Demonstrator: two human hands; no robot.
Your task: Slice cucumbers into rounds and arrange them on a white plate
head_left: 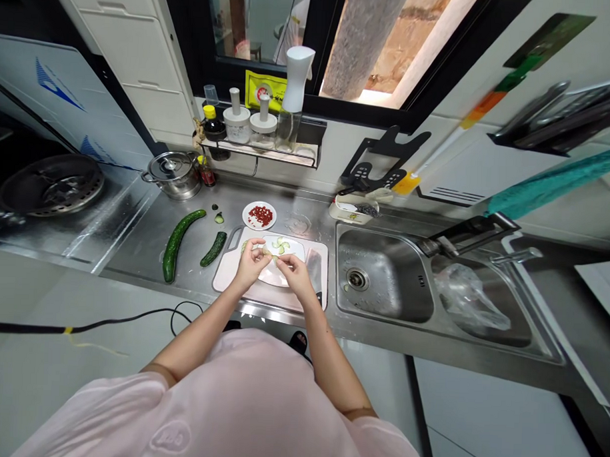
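My left hand (252,260) and my right hand (294,275) meet over a white plate (274,277), fingertips pinched on a thin cucumber slice (270,255) between them. Several pale green cucumber slices (280,245) lie fanned out on the plate's far part. Under the plate is a pink cutting board (226,278), with more slices at its left, partly behind my left hand. A knife (314,263) rests on the board's right side, beside my right hand. Left of the board lie a cut cucumber (213,249) and a long whole cucumber (176,245).
A small dish (259,215) of chopped red pieces stands behind the board, near cucumber end scraps (219,217). A lidded steel pot (173,173) is at the back left. To the right is a sink (383,278). A condiment rack (267,152) hangs under the window.
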